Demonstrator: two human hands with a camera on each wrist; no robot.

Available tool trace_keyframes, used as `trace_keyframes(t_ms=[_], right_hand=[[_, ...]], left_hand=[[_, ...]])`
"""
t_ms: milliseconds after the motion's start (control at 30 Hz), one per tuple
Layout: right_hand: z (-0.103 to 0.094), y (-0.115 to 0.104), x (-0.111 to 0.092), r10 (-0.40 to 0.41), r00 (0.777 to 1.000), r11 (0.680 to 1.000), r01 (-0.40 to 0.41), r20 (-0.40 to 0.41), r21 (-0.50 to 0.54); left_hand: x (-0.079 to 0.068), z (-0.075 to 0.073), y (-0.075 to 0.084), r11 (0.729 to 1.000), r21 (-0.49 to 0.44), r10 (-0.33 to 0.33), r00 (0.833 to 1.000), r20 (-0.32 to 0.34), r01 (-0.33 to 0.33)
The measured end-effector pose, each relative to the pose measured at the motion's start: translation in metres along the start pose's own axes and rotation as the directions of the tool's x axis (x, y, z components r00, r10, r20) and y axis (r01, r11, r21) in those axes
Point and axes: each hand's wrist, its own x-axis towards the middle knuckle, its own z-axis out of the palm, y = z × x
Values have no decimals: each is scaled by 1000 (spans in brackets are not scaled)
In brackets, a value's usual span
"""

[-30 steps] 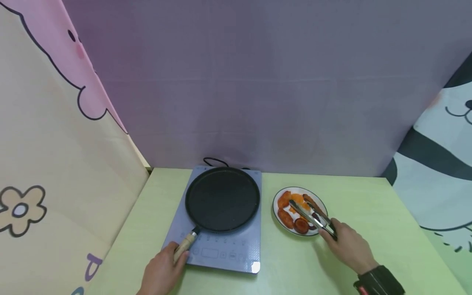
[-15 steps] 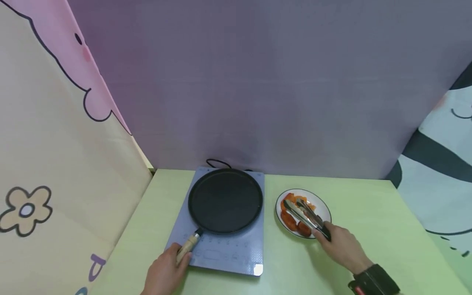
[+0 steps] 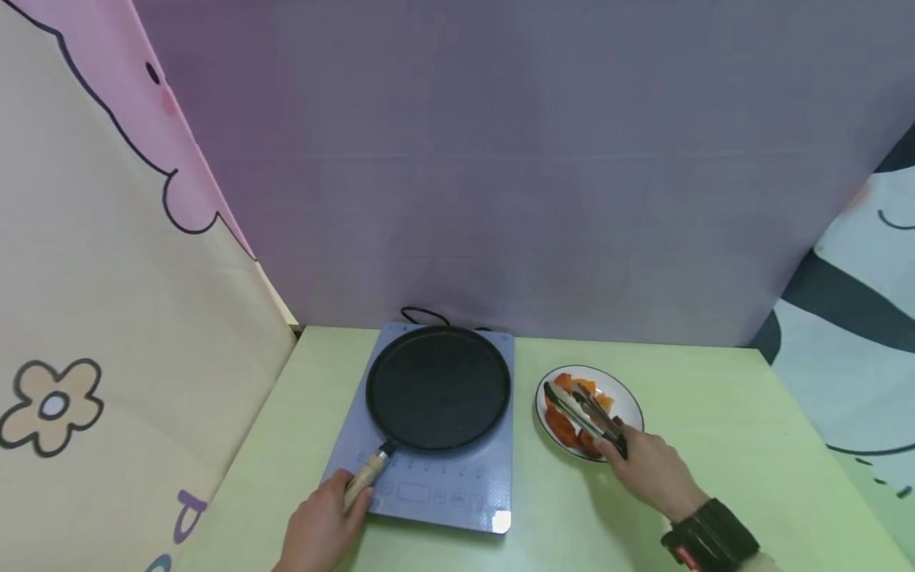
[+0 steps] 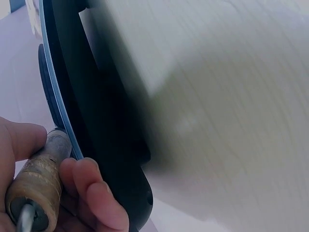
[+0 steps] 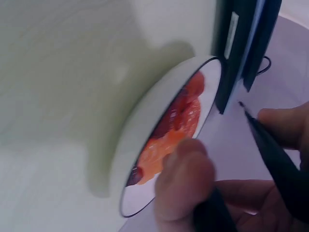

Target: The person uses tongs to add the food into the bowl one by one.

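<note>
Standing at far left, the left panel (image 3: 164, 318) is printed with a flower (image 3: 53, 406). Next, the wooden handle (image 3: 366, 478) of the pan is gripped by the left hand (image 3: 322, 520), fingers curled round it; it's angled toward near left. The black pan (image 3: 438, 389) is seated on the cooktop (image 3: 415, 512), which is laid on the green table (image 3: 550, 508). Right of the cooktop, apart from it, the plate (image 3: 629, 407) is set on the table, loaded with orange and red food (image 3: 560, 427). Tongs (image 3: 574, 411) are held over the plate by the right hand (image 3: 646, 469), pinched between thumb and fingers; tips are parted, contact with food can't be told. A dark band (image 3: 713, 531) is worn on the right wrist. At far right, the right panel (image 3: 851, 381) is printed in black and white.
</note>
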Motion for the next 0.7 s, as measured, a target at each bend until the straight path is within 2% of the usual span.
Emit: trace_keyframes(t_ms=[367,700], right_hand=[[-2,-15,4,50,995,999,-52,84,17],[-11,-31,9,5,999,992,2,54,-126]], left_hand=[[-1,-1,1,1000,-4,12,1000,-13,-12],[0,-2,1,1000,2,6,1000,-8,-6]])
